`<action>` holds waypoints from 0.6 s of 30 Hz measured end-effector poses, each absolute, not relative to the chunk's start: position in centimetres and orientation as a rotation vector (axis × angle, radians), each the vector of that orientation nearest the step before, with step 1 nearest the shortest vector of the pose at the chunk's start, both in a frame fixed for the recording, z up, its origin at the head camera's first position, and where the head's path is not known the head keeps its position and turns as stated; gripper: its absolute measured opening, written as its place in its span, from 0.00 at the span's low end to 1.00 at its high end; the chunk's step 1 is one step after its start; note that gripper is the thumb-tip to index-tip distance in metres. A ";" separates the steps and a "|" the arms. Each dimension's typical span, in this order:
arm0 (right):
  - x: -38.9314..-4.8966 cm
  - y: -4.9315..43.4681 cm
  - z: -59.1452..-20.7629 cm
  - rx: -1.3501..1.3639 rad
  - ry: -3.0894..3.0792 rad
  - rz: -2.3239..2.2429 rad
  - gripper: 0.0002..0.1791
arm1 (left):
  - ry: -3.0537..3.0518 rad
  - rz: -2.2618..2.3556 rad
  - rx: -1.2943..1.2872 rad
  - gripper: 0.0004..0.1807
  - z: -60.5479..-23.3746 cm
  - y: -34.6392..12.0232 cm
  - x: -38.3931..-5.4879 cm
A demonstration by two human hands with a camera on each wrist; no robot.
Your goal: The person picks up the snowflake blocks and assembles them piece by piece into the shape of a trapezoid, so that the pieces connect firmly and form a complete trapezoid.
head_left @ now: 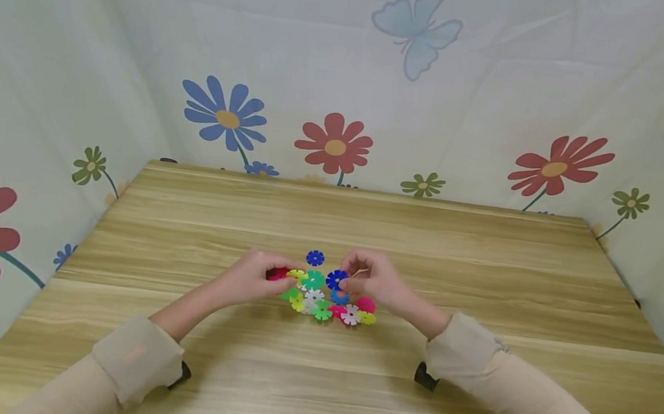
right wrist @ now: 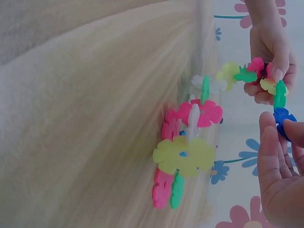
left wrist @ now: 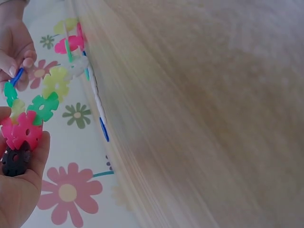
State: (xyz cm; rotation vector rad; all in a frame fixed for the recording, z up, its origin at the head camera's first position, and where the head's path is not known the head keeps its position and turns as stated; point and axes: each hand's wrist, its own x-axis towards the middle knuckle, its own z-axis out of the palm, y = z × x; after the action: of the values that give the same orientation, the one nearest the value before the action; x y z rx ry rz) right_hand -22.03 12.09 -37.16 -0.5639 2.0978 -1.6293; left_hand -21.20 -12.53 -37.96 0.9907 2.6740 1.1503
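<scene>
My left hand (head_left: pixel 253 276) holds a chain of interlocked flower-shaped plastic discs at its left end. Pink discs (left wrist: pixel 27 133) and a black disc (left wrist: pixel 16 159) lie against its palm and fingers in the left wrist view. A yellow disc (head_left: pixel 297 274) and a green disc (head_left: pixel 313 280) follow toward the right. My right hand (head_left: pixel 379 282) pinches a dark blue disc (right wrist: pixel 284 118) between thumb and fingers, right at the green disc's edge. From the left hand another run of yellow, white, green and pink discs (right wrist: pixel 205 113) curves down toward the tabletop.
A separate dark blue disc (head_left: pixel 315 258) lies on the wood-grain table (head_left: pixel 310 396) just beyond the hands. Low at the table surface are more pink discs (right wrist: pixel 163 187). A flower-printed cloth (head_left: pixel 472 107) hangs behind the table's far edge.
</scene>
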 end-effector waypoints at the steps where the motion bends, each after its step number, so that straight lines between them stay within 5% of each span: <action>1: -21.9 12.0 -37.2 -0.555 2.100 -1.631 0.07 | 2.673 1.152 0.997 0.12 -38.0 -12.5 -21.2; 18: -20.9 11.5 -37.3 -0.508 2.136 -1.734 0.11 | 2.689 1.096 0.958 0.14 -37.7 -12.5 -20.9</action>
State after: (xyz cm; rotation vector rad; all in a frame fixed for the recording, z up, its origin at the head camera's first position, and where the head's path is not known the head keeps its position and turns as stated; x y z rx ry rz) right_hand -20.94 11.49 -37.32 -0.5081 2.1363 -1.7339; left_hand -20.90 -12.47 -37.68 0.9584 2.6891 1.0957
